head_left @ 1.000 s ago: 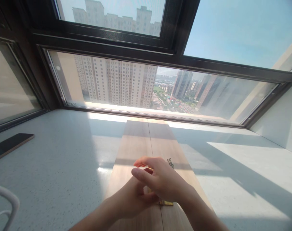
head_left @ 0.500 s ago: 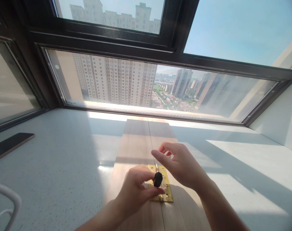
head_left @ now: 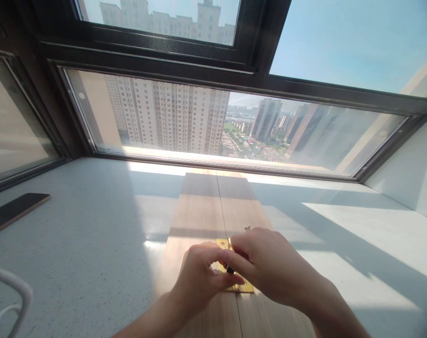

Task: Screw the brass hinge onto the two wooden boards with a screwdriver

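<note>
Two light wooden boards (head_left: 199,206) lie side by side on a pale speckled sill, running away from me. A brass hinge (head_left: 222,243) sits flat across their seam. My left hand (head_left: 199,279) is closed around a small black-handled tool (head_left: 229,270) standing on the hinge; only a sliver of the tool shows. My right hand (head_left: 271,267) reaches in from the right, its fingers curled and pinched together over the tool and hinge, touching my left fingertips. What the right fingers hold is hidden. A few small screws (head_left: 247,229) lie on the right board just beyond my right hand.
A dark flat slab (head_left: 12,211) lies at the sill's left edge. A white curved tube (head_left: 9,288) pokes in at the lower left. A black-framed window (head_left: 234,82) closes off the far side, and a white wall (head_left: 410,173) the right.
My right hand lifted off toward the screws, uncovering the hinge and black tool, then came back down over them. My left hand stayed on the tool.
</note>
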Demonstrator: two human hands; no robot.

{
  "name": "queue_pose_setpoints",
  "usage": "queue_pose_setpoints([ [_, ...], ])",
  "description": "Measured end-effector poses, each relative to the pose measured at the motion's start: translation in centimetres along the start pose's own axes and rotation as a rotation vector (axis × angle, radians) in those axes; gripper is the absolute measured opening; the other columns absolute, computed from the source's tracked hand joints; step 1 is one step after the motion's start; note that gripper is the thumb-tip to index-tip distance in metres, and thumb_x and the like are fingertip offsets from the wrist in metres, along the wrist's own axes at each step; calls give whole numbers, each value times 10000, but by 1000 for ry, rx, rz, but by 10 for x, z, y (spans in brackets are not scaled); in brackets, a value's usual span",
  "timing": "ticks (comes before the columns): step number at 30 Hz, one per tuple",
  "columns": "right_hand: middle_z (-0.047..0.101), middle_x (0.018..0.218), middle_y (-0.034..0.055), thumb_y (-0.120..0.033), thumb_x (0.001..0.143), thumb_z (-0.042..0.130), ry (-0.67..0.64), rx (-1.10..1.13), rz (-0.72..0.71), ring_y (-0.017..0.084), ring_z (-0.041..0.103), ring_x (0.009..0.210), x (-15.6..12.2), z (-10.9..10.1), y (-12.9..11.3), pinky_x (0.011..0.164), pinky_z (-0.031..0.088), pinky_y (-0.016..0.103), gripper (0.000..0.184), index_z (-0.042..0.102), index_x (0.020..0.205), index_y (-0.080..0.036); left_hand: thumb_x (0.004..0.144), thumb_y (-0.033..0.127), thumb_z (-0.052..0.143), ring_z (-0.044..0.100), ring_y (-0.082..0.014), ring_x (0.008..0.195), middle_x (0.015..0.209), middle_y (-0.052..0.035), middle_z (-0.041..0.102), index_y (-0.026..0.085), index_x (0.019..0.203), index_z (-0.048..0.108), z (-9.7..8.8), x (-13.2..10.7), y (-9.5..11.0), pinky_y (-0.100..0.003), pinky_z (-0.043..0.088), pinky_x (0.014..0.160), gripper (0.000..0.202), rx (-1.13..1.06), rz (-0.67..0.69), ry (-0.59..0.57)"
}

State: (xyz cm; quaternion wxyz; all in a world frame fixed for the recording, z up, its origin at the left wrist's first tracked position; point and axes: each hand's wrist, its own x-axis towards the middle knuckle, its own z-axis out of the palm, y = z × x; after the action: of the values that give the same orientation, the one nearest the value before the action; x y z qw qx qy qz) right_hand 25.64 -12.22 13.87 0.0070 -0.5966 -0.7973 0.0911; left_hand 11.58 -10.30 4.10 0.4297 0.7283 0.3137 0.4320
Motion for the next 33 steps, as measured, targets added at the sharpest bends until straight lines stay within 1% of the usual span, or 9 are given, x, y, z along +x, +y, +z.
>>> queue_pose_setpoints([
  [3,475,499,-1,-416,928,365,9,-40,-17,118,356,507,-2,2,-2,500,190,287,477,395,517,-177,673,256,801,593,-140,686,701,10,692,196,693,736,-6,4,-1,-234,416,647,91,-17,2,-43],
  [7,574,669,9,-339,918,422,23,-4,-9,138,443,598,-4,1,5,533,230,277,289,480,674,-195,527,390,864,600,-203,871,926,-27,697,210,900,739,-33,13,-10,-264,440,763,432,-13,-51,-250],
  [10,585,712,15,-300,905,448,20,20,10,148,474,636,-5,-2,10,553,253,275,218,486,718,-195,827,524,569,614,-199,913,969,-51,702,183,928,721,-56,20,-16,-282,450,825,386,-34,-171,-273],
  [13,581,695,10,-333,888,488,-8,63,-31,151,482,647,-7,-6,11,564,266,274,236,489,694,-198,891,456,489,621,-188,911,928,-41,710,165,891,713,-65,24,-19,-283,442,864,367,46,-190,-245],
  [16,579,682,6,-363,882,505,-12,102,-71,149,480,647,-9,-7,12,572,275,272,260,498,680,-200,868,355,540,623,-182,895,916,-31,711,171,869,717,-63,23,-20,-268,442,832,256,136,-209,-227],
  [18,580,680,5,-362,877,515,-6,125,-78,146,480,646,-9,-7,13,574,280,270,253,511,682,-201,830,317,604,615,-187,932,974,-30,703,193,935,718,-59,22,-18,-267,440,834,199,123,-172,-292],
  [22,592,670,-6,-333,865,531,-10,162,-106,137,485,641,-10,-8,14,576,283,263,222,540,684,-205,813,271,663,580,-197,1034,1129,-42,658,235,1170,637,-48,16,-2,-286,423,897,360,-51,17,-436],
  [26,603,658,-12,-333,829,579,-37,182,-114,137,493,640,-12,-10,12,579,291,261,192,574,682,-209,900,264,548,592,-176,887,965,-45,679,170,1035,687,-36,13,8,-261,439,790,215,-146,17,-524],
  [33,645,713,-14,-335,822,591,-35,209,-102,156,528,683,-13,-12,8,602,304,269,110,652,776,-256,831,252,639,579,-152,766,824,-33,670,134,892,694,-26,8,-2,-233,435,692,144,-210,-22,-362],
])
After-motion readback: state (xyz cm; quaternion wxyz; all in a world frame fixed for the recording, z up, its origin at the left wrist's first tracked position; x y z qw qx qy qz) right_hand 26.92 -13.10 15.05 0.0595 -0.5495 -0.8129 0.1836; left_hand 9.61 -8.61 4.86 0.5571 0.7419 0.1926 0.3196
